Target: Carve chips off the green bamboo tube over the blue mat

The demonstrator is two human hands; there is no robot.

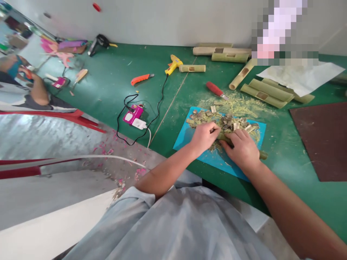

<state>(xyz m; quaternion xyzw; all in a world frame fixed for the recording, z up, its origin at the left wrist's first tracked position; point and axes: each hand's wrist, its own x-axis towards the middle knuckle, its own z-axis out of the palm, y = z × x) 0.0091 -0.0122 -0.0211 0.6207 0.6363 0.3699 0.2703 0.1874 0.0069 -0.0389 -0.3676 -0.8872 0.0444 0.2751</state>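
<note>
Right under the lens is your grey shirt [173,224], filling the bottom of the view; both bare forearms run up from it to the blue mat [187,139] on the green table [108,90]; your right hand [243,150] is curled over a green bamboo stick [262,155], fingers closed around it, pressing it down on the mat, with the stick's end poking out past the heel of the hand toward the right; your left hand [204,137] is bunched too, fingertips pinched at the other end of that stick, right beside the right hand, the two nearly touching; whether the left holds a small tool I cannot tell, the fingers hide it; just beyond your knuckles lies a heap of small cut bamboo chips [225,121] spread over the far half of the mat, and past that a drift of pale shavings [241,104] on the green surface; a red-handled knife [215,89] rests at the edge of the shavings; farther back sit several cut bamboo tubes [267,93], some with square windows in them; a yellow glue gun [173,64] lies near the middle of the table, its black cord trailing down to a pink power strip [132,114] with a white plug; an orange cutter [141,78] lies left of the gun; a dark red board [322,139] sits to the right, well apart from your hands; at the far left another person's arm [39,92] shows at the table edge.
</note>
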